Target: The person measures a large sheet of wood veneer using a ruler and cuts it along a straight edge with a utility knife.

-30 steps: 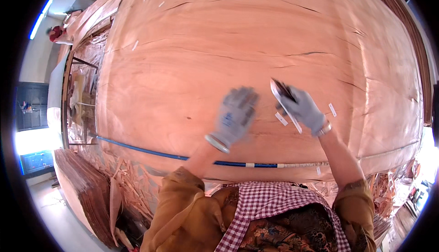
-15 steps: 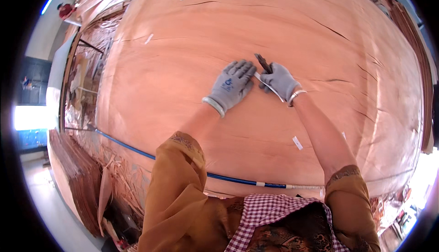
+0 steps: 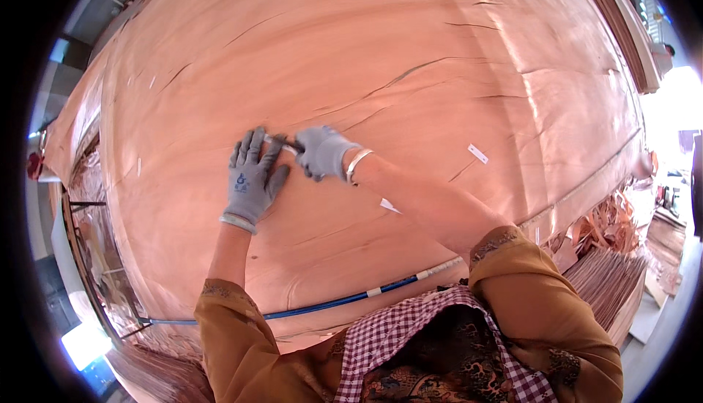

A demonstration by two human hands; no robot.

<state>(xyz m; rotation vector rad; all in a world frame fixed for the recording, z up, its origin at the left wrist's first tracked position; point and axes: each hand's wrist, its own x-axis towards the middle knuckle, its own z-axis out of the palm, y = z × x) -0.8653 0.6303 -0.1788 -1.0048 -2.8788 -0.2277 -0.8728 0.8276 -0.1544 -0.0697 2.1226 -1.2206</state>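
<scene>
Single head view, looking steeply down, close over veneer sheet (image 3: 410,59).

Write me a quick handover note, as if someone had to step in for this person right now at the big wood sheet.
Left hand: grey glove, flat on the veneer sheet, fingers spread, pressing it down.
Right hand: grey glove, closed in a grip on a small dark tool, its tip on the sheet beside the left fingers.
Sheet: large, thin, reddish, with several long splits; small white tape pieces lie right of the hands.
Blue hose runs along the near edge.
Done: cannot tell.
Left: cracks farther up the sheet look untouched.
</scene>
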